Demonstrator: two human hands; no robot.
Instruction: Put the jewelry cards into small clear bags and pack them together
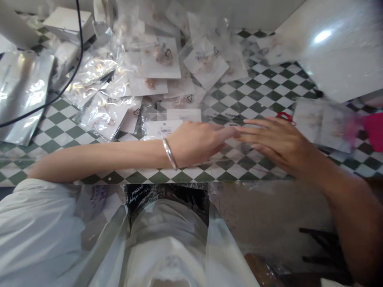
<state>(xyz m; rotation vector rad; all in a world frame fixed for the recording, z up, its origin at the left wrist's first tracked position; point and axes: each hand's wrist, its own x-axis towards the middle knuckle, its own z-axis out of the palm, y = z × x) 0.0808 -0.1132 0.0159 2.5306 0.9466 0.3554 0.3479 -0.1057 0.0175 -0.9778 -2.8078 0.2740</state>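
Observation:
My left hand (pixel 200 141), with a silver bangle (pixel 170 154) at its wrist, rests low over the table's front part. Its fingers are curled, and what they may hold is hidden. My right hand (pixel 277 141) reaches in from the right, slightly blurred, its fingers stretched out and their tips meeting the left fingertips. Below both hands lies a clear plastic bag (pixel 229 115) with dark print; whether either hand grips it I cannot tell. A white card with a barcode (pixel 166 129) lies beside my left wrist. Red-handled scissors (pixel 285 117) show partly behind my right hand.
Many clear packets with white cards (pixel 163 59) are heaped at the back. A stack of silvery bags (pixel 22 91) lies left, crossed by a black cable (pixel 64 87). A large translucent plastic bag (pixel 344 52) and a pink item (pixel 374 129) are at right. The tablecloth (pixel 263 93) is checkered.

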